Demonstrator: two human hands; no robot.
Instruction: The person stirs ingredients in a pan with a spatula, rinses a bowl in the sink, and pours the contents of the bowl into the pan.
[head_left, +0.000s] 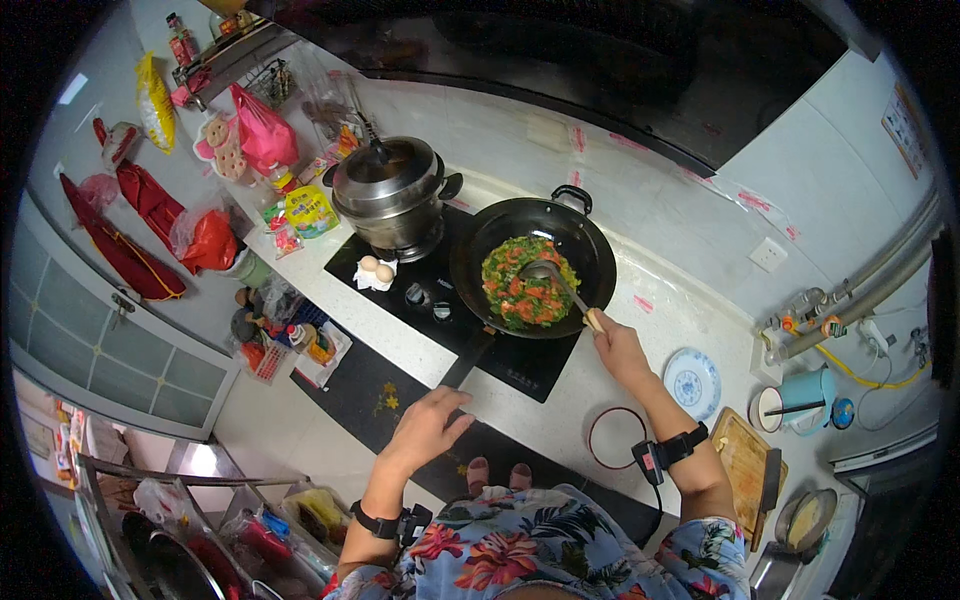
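A black wok (587, 251) sits on the dark glass cooktop (529, 375). Inside it lies a mix of chopped greens and red pieces that look like tomato (517, 304). My right hand (621, 352) grips the pale handle end of a metal ladle (566, 286), whose bowl rests on the food. By the near end of the wok's long black handle (474, 361) is my left hand (429, 424), fingers loosely apart. Whether its fingertips touch that handle cannot be made out.
A lidded steel pot (394, 199) stands left of the wok, behind two eggs (376, 269) on white paper. To the right are a blue-patterned plate (691, 384), a dark red ring (616, 438), a cutting board (739, 457) and a cleaver (769, 480). A range hood (600, 82) overhangs the back.
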